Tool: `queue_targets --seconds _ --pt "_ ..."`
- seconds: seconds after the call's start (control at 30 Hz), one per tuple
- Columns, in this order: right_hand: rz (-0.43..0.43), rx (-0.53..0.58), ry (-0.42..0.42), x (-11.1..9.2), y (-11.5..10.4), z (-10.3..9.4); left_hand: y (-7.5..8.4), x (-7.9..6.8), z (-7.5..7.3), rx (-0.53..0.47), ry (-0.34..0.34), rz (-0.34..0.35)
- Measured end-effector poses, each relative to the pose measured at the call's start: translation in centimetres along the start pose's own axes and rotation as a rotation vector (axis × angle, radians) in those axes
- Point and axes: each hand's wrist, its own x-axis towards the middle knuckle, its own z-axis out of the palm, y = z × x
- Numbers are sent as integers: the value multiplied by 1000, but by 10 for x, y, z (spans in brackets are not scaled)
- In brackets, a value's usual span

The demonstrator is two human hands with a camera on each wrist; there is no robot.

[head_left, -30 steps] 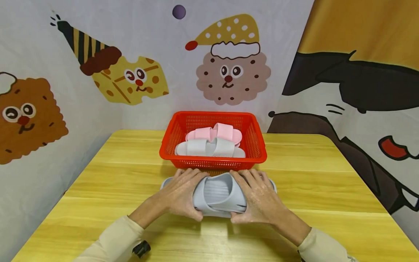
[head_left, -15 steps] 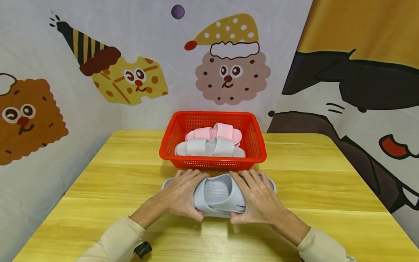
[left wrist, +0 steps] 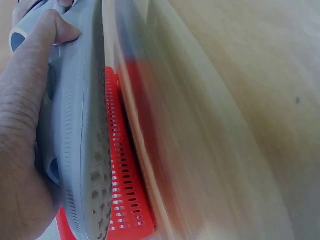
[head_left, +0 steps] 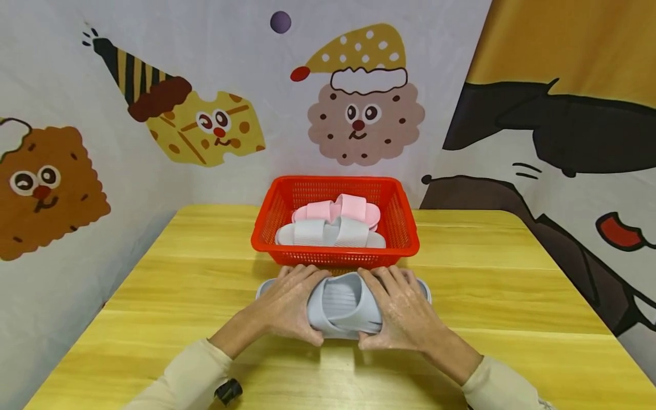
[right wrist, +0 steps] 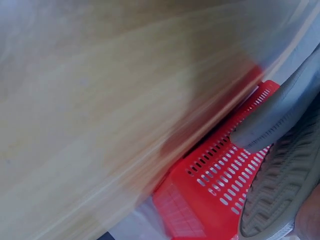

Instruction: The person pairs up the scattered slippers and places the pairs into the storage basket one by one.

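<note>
A pair of blue-grey slippers (head_left: 353, 324) is held between both hands in front of the red basket. My left hand (head_left: 287, 304) grips from the left, its thumb on the near side and fingers over the far side. From the right, my right hand (head_left: 402, 310) holds on the same way. In the left wrist view the slipper (left wrist: 75, 130) stands apart from the tabletop, its patterned sole partly showing. Two parts of the pair appear in the right wrist view, one a ridged sole (right wrist: 282, 180). The hands hide the slippers' outer portions.
Just beyond the hands stands a red perforated basket (head_left: 338, 259). Inside it lie pale grey slippers (head_left: 310, 232) in front of pink slippers (head_left: 353, 208). The wooden table (head_left: 487, 296) meets a cartoon-printed cloth (head_left: 225, 182) at the back.
The two hands have drawn very slightly closer together around the slippers, the left shifting a little right. The head view has tilted slightly. The basket's contents are unchanged.
</note>
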Motion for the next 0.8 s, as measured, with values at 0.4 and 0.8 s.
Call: queue_targets --seconds 0.4,0.8 --pt "39 35 -44 1 1 -8 1 0 -13 47 -10 11" --pt "-16 41 -60 -7 5 -3 -5 -10 -13 65 -14 -2"
